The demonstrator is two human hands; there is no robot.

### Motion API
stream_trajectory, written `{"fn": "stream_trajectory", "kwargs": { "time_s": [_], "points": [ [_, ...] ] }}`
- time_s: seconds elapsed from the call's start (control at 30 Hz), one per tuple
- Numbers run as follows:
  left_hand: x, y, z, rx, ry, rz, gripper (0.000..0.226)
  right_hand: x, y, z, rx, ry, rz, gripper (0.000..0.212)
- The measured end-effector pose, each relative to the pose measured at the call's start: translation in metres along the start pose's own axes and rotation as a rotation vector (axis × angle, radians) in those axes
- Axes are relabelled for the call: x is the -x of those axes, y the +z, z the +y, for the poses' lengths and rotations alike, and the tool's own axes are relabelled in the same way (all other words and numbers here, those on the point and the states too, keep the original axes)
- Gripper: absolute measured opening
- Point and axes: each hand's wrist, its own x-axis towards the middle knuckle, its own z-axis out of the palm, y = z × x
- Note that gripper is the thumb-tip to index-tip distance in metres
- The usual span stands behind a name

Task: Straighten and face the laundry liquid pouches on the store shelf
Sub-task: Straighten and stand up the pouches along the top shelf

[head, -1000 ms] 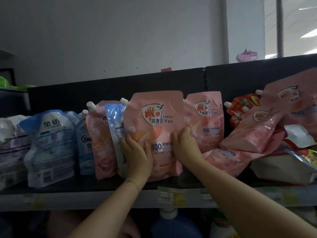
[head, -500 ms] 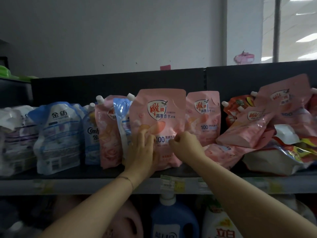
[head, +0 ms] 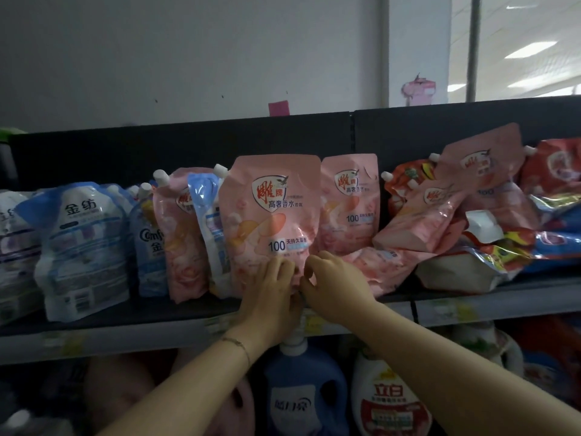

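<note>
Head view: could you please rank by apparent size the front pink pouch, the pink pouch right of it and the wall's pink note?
Largest: front pink pouch, though nearer the camera.
Then: pink pouch right of it.
Smallest: pink note.

Upright pink pouch (head: 270,215), label forward

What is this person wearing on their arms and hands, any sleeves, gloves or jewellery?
No sleeves in view on either forearm, and no gloves on the left hand or right hand. A thin chain bracelet circles the left wrist. No rings that I can make out.
</note>
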Motion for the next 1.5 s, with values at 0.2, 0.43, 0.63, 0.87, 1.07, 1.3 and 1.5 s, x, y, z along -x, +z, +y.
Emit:
{"fn": "stream_trajectory", "kwargs": {
  "time_s": [0.2, 0.43, 0.63, 0.87, 1.07, 1.3, 1.5],
  "points": [
    [-0.020, 0.007, 0.032, -0.028, 0.027, -0.004, 0.029, 0.006, -0.014, 0.034, 0.008, 0.041, 0.042, 0.016],
    [-0.073, 0.031, 0.079, -0.001, 0.024, -0.047, 0.032, -0.001, -0.044, 0.096, 0.036, 0.101, 0.057, 0.017],
    [-0.118, 0.061, 0.135, 0.111, -0.008, -0.090, 0.040, -0.008, -0.075, 0.158, 0.043, 0.149, 0.045, 0.015],
    [-0.159, 0.085, 0.175, 0.182, -0.064, -0.126, 0.049, -0.031, -0.100, 0.196, 0.101, 0.153, 0.089, 0.024],
    [-0.187, 0.106, 0.184, 0.087, -0.225, -0.292, 0.063, -0.044, -0.114, 0.244, -0.007, 0.323, 0.039, 0.020],
    [-0.188, 0.112, 0.174, 0.061, -0.168, -0.375, 0.039, -0.058, -0.114, 0.263, -0.152, 0.385, 0.027, 0.012],
    [-0.187, 0.098, 0.153, 0.260, -0.226, -0.420, 0.031, -0.063, -0.116, 0.255, -0.059, 0.456, -0.033, 0.030]
  ]
}}
